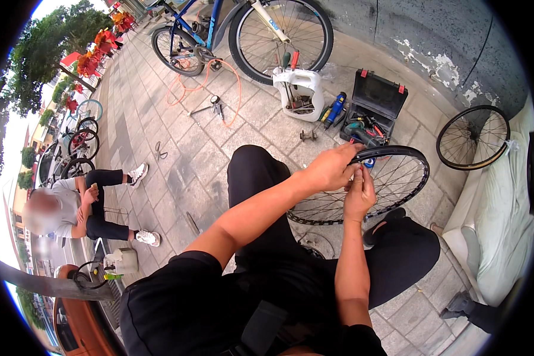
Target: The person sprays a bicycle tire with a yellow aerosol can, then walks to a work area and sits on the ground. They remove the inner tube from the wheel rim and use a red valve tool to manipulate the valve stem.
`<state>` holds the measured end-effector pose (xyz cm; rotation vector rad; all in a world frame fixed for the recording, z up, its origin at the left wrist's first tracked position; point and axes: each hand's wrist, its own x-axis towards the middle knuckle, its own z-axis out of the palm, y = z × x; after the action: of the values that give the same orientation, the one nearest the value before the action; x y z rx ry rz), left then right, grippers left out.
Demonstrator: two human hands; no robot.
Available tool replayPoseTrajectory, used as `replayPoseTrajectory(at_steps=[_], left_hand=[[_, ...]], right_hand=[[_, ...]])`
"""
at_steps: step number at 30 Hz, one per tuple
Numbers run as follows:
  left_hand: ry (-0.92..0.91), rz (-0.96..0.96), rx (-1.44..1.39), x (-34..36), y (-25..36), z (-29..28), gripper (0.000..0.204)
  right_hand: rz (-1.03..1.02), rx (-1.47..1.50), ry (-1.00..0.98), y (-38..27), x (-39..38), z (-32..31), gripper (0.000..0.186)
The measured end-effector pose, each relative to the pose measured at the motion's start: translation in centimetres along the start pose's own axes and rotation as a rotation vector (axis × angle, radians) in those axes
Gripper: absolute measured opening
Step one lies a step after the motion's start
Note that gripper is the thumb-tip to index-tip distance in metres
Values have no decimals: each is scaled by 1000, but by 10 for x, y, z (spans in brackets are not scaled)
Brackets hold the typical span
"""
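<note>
A bare black bicycle wheel with thin spokes and no tyre stands tilted between my bent legs. My left hand is closed round the wheel's rim at its near upper left part. Just below it, my right hand is closed in a pinch by the inner side of the rim. Whatever lies between its fingertips is too small to make out; a bit of red shows there. Beyond the wheel lies an open black toolbox holding several tools, among them a dark green power tool.
Ahead stand a cut white plastic jug with tools, a blue screwdriver-like tool, a metal hub and a blue bicycle. A pump gauge with orange hose lies farther left. Another wheel leans right; a person sits left.
</note>
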<state>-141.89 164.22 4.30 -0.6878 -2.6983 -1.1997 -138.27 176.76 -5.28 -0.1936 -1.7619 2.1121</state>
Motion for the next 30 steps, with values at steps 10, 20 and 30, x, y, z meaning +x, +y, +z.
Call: replayPoseTrajectory(at_steps=[10, 20, 30], left_hand=[[-24, 87, -18, -7, 11, 0, 51], [40, -46, 134, -2, 21, 6, 33], [57, 46, -10, 6, 15, -1, 30]], right_hand=[[552, 521, -215, -1, 21, -24, 30], [234, 282, -212, -11, -2, -18, 41], [256, 228, -191, -9, 17, -20, 36]])
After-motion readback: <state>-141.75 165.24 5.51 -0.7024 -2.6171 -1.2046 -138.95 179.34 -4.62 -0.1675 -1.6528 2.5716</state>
